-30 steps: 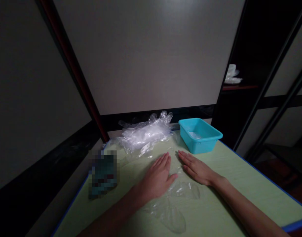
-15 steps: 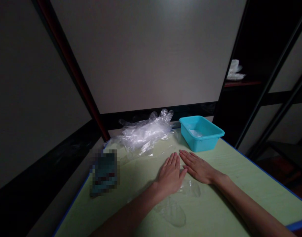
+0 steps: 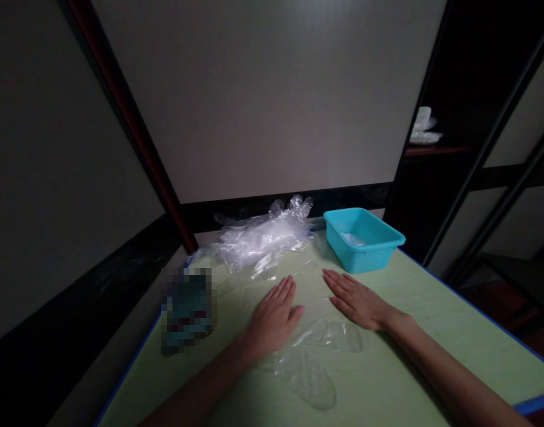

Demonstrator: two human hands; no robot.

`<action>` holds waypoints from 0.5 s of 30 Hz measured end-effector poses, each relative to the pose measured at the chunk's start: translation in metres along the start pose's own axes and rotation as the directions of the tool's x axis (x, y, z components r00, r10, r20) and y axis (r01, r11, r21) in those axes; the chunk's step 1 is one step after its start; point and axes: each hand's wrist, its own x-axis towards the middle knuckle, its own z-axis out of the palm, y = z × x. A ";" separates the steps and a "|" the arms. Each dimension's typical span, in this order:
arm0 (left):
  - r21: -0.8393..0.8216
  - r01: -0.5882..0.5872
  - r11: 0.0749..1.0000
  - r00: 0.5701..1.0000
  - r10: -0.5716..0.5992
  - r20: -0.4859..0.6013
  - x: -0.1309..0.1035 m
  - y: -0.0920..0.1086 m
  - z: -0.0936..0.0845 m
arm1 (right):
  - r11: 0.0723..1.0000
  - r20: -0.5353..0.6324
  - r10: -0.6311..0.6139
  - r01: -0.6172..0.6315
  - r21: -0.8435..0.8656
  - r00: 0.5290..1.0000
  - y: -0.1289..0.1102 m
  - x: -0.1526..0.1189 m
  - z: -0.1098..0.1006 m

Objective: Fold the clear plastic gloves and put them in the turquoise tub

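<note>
A clear disposable plastic glove (image 3: 307,379) lies spread on the table, its outline faint against the pale green top. My left hand (image 3: 274,320) rests flat with its fingers stretched, at the left side of the glove, covering part of it. Palm down, my right hand (image 3: 356,301) lies beyond the glove on the right, just in front of the blue basin; it holds nothing. Behind both hands sits a crumpled pile of clear plastic gloves (image 3: 263,240), several fingers sticking up at its top.
The turquoise plastic basin (image 3: 374,258) stands at the back right with something whitish inside. A blurred-out dark green object (image 3: 189,311) is near the left edge of the table (image 3: 432,356). A pale panel (image 3: 276,107) rises behind; white items (image 3: 425,127) sit on a shelf.
My left hand has slid left, away from my right hand, uncovering more of the clear glove. My right hand has stayed in place.
</note>
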 end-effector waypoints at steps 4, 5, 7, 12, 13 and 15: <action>0.026 0.023 0.999 1.000 -0.023 -0.009 -0.017 -0.024 -0.001 | 1.000 0.006 0.009 -0.009 0.000 1.000 0.000 -0.001 -0.001; 0.029 0.024 0.999 1.000 -0.024 -0.016 -0.019 -0.028 -0.001 | 1.000 0.010 0.014 -0.014 -0.003 1.000 0.001 -0.001 -0.001; 0.031 0.020 0.999 0.999 -0.019 -0.034 -0.023 -0.033 0.001 | 1.000 0.009 0.030 -0.030 -0.006 1.000 0.002 -0.003 -0.001; 0.034 0.006 0.999 0.998 -0.004 -0.057 -0.025 -0.033 0.004 | 0.997 -0.011 0.072 -0.072 0.001 0.997 0.006 -0.007 0.000; 0.035 0.004 0.999 0.998 -0.002 -0.058 -0.025 -0.033 0.003 | 0.997 -0.014 0.077 -0.077 0.003 0.997 0.006 -0.008 -0.001; 0.039 0.002 0.999 0.998 0.000 -0.058 -0.024 -0.032 0.002 | 0.994 -0.030 0.105 -0.105 0.001 0.994 0.005 -0.008 -0.004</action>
